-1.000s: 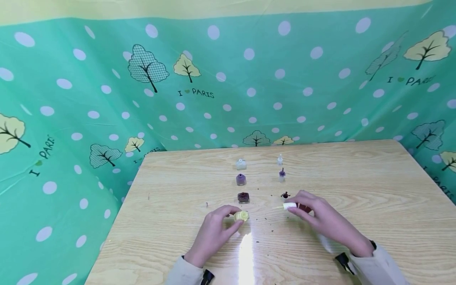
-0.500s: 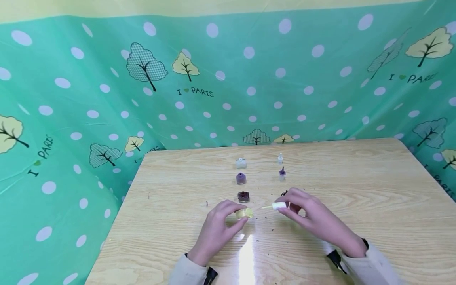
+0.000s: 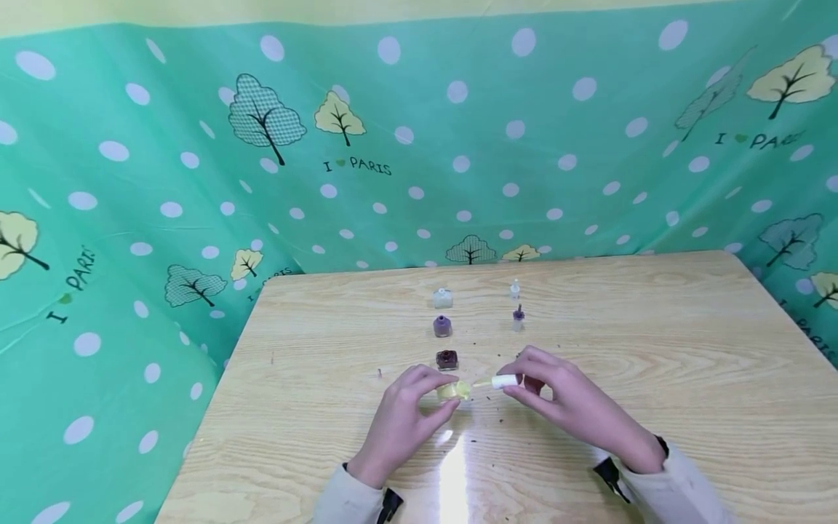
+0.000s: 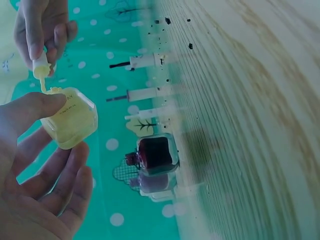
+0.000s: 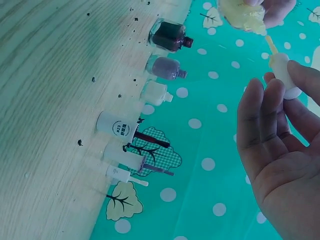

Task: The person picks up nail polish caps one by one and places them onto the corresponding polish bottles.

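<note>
My left hand (image 3: 406,418) pinches a yellow nail polish bottle (image 4: 70,120) between thumb and fingers, tipped so that its open neck points toward the right hand. In my right hand (image 3: 556,389) is a white nail polish cap (image 5: 283,75), held by thumb and fingers with its yellow-coated brush (image 5: 271,45) pointing left. The brush tip is right at the mouth of the bottle. Yellow polish coats the bottle's neck and the base of the cap. Both are held up over the table, in front of the other bottles.
Behind the hands stand open dark red (image 3: 447,359), purple (image 3: 442,327) and clear-white (image 3: 442,298) polish bottles in a column. To their right, caps stand brush-up: dark red (image 5: 117,125), purple (image 3: 519,318) and white (image 3: 515,290). Dark flecks (image 4: 190,46) dot the wooden table (image 3: 314,342).
The right hand has moved left with the cap, bringing its brush to the bottle mouth. The left hand has lifted the bottle slightly and tilted its neck to the right.
</note>
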`<state>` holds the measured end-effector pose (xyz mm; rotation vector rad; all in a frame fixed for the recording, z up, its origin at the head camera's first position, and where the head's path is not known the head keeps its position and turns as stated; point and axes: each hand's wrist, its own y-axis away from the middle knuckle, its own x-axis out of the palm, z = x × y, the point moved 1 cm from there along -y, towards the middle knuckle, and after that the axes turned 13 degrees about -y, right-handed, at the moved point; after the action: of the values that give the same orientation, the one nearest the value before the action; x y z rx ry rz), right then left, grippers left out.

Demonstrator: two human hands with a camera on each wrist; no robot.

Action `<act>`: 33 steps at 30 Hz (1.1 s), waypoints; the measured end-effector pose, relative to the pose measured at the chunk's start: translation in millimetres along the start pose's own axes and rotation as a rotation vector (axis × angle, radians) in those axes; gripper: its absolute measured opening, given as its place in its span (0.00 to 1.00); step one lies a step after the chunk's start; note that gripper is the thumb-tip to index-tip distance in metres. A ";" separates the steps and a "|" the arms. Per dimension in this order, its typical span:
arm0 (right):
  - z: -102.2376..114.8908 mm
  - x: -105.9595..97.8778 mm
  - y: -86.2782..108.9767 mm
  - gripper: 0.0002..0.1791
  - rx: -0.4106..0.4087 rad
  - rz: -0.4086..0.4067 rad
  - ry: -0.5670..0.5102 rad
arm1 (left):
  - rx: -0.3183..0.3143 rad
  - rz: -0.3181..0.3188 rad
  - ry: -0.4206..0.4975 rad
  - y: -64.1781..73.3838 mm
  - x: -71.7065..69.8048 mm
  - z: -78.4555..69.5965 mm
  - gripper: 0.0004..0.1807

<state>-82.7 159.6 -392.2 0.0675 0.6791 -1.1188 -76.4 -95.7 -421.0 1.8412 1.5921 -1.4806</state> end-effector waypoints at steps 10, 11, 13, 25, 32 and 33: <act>3.1 4.9 -3.5 0.06 0.017 0.044 0.011 | 0.023 -0.011 -0.002 0.8 -0.9 -0.5 0.16; 3.7 5.5 -4.2 0.06 0.010 0.048 0.013 | 0.025 -0.011 -0.001 0.8 -0.8 -0.4 0.16; 4.3 6.9 -5.5 0.07 -0.001 0.054 0.017 | 0.026 -0.011 0.001 1.0 -0.7 -0.2 0.16; 4.0 14.2 -10.7 0.08 0.001 0.086 0.045 | 0.049 -0.004 -0.010 -1.5 1.8 -2.6 0.17; 2.4 19.6 -13.6 0.09 -0.014 0.111 0.038 | 0.051 0.032 -0.019 -2.7 2.7 -4.3 0.17; 2.3 20.1 -13.9 0.09 -0.016 0.115 0.036 | 0.051 0.034 -0.021 -2.5 2.7 -4.5 0.17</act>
<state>-88.2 136.1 -397.2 0.1121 0.7072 -1.0040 -76.7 -90.0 -420.4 1.8639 1.5191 -1.5341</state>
